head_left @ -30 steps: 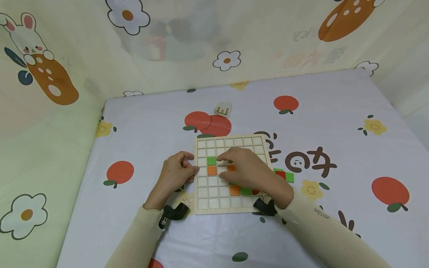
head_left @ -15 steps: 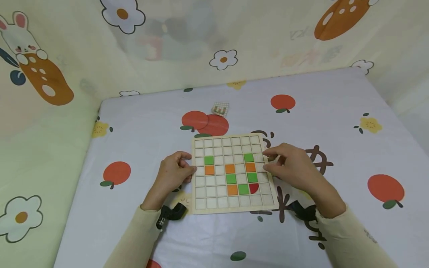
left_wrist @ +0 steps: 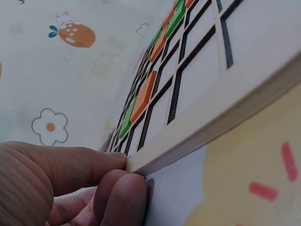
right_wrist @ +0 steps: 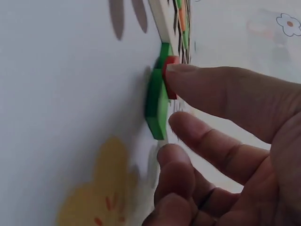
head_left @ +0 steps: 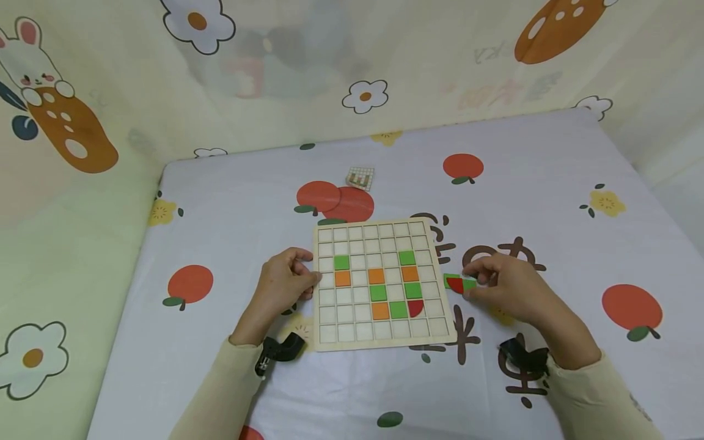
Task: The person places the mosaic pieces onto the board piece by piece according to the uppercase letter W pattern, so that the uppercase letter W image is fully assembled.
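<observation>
A square wooden grid board [head_left: 357,335] lies mid-table, with green, orange and red pieces in some of its cells. My left hand [head_left: 286,278] is at its left edge; in the left wrist view the thumb and a finger [left_wrist: 124,197] hold the rim. To the board's right, a red piece [head_left: 455,285] with a rounded side lies against green tiles [head_left: 469,284], seemingly partly on top. My right hand [head_left: 514,290] reaches over these pieces. In the right wrist view its thumb [right_wrist: 202,80] touches or nearly touches the red piece, while the other fingers stay apart from it.
A small card or block with a printed grid pattern [head_left: 360,178] lies behind the board. The table has a white cloth [head_left: 236,208] printed with fruit, flowers and lettering. A patterned curtain [head_left: 308,116] rises at the back.
My right hand has moved from over the board, past its right edge, to the loose pieces, uncovering the cells. My left hand stays at the left rim.
</observation>
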`<state>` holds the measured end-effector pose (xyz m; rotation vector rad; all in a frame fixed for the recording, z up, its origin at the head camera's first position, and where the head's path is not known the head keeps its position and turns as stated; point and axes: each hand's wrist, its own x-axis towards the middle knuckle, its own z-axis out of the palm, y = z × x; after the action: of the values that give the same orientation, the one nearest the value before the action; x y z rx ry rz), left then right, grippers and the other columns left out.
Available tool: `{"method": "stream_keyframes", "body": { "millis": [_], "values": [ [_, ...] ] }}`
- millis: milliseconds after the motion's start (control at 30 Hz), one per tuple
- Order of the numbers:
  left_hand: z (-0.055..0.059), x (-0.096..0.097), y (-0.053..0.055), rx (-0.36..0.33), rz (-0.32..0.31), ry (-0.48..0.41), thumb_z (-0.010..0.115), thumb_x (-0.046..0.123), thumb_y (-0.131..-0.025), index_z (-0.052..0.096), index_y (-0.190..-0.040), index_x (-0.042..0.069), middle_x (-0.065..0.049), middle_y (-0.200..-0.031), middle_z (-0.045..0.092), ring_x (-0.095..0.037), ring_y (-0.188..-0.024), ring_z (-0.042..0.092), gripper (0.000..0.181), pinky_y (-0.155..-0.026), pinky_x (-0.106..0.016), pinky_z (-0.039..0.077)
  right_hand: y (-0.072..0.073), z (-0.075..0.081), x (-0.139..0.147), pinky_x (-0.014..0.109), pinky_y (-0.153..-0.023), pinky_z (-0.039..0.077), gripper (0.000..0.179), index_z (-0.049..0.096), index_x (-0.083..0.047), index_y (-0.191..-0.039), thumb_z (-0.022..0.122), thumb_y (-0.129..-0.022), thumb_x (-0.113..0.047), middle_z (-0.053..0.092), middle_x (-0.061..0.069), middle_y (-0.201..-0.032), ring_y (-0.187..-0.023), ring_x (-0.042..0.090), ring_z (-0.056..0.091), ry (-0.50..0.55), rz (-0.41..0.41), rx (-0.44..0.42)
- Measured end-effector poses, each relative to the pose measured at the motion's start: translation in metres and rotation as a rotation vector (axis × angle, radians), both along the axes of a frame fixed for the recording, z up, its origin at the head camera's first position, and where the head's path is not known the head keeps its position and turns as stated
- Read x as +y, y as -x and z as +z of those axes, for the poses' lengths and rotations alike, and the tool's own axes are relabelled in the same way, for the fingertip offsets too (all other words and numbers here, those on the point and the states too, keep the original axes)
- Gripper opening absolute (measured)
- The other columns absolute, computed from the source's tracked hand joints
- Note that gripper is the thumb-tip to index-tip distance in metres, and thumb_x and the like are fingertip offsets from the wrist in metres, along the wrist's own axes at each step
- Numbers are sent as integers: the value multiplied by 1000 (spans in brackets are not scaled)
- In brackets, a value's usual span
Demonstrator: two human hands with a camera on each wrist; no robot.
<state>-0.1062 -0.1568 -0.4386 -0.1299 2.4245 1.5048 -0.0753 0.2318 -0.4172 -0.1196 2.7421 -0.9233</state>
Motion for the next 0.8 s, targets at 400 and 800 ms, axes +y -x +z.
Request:
{"method": "stream_keyframes", "body": {
  "millis": [400,800],
  "values": [
    [-2,0,1,-2,7,-3,78,5,-92,64,-124,1,-10,-79,64,-17,-58,65,35,-57,-28,58,1,-9,-2,35,-67,41,21,74,-5,-98,85,-82,-14,56,5,-85,-86,24,51,-30,-30,-7],
    [-2,-1,0,3,1,-8,79,6,-92,64,-124,1,-10,-80,65,-17,-58,65,36,-58,-29,59,3,-8,5,32,-67,46,19,72,-7,-96,83,-84,-15,62,5,-86,-83,23,55,-34,-76,38]
  ]
}}
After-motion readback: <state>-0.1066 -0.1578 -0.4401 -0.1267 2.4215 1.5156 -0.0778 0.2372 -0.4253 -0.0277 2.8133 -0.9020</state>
